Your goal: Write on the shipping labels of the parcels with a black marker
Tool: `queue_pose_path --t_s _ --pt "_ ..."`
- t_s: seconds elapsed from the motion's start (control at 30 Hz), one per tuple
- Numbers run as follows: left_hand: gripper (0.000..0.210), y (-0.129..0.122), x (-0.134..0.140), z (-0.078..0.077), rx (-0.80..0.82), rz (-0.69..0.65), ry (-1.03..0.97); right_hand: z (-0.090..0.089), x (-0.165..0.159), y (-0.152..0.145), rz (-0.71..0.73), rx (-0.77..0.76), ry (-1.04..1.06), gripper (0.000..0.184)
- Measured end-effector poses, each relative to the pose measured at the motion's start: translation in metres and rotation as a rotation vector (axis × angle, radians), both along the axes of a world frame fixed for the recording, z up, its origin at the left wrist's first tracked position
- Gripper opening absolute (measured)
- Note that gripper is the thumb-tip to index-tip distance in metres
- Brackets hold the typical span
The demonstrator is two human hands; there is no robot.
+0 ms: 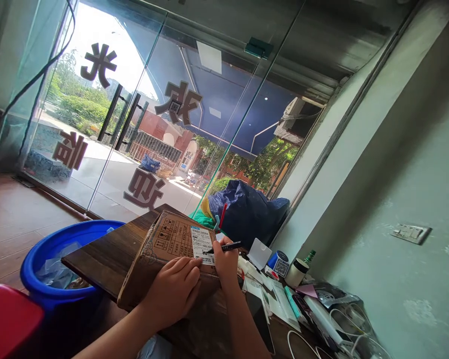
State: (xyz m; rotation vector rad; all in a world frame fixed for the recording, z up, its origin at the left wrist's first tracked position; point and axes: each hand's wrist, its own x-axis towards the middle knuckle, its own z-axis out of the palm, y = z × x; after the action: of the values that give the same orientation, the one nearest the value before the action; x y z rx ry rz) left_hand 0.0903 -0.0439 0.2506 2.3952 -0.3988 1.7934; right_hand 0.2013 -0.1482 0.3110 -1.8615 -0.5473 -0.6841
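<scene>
A brown cardboard box [164, 249] lies on a dark wooden table [105, 254], with a white shipping label [201, 243] on its top face. My left hand [174, 289] rests flat on the box's near side, palm down. My right hand [225, 262] grips a black marker pen [224, 247], whose tip touches the lower edge of the label.
A blue plastic tub [56, 254] and a red object [7, 319] stand left of the table. Papers, a phone, cables, a small speaker [280, 263] and a jar [297, 271] crowd the table's right side by the wall. Glass doors [153, 124] and a blue bag [247, 209] lie ahead.
</scene>
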Motion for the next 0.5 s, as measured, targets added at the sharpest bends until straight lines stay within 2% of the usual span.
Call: queue_pose_path --t_s 0.5 --pt "0.011 -0.0005 -0.0013 0.0000 -0.007 0.004 -0.003 -0.0034 0.0045 -0.0003 -0.087 -0.012 -0.092 0.025"
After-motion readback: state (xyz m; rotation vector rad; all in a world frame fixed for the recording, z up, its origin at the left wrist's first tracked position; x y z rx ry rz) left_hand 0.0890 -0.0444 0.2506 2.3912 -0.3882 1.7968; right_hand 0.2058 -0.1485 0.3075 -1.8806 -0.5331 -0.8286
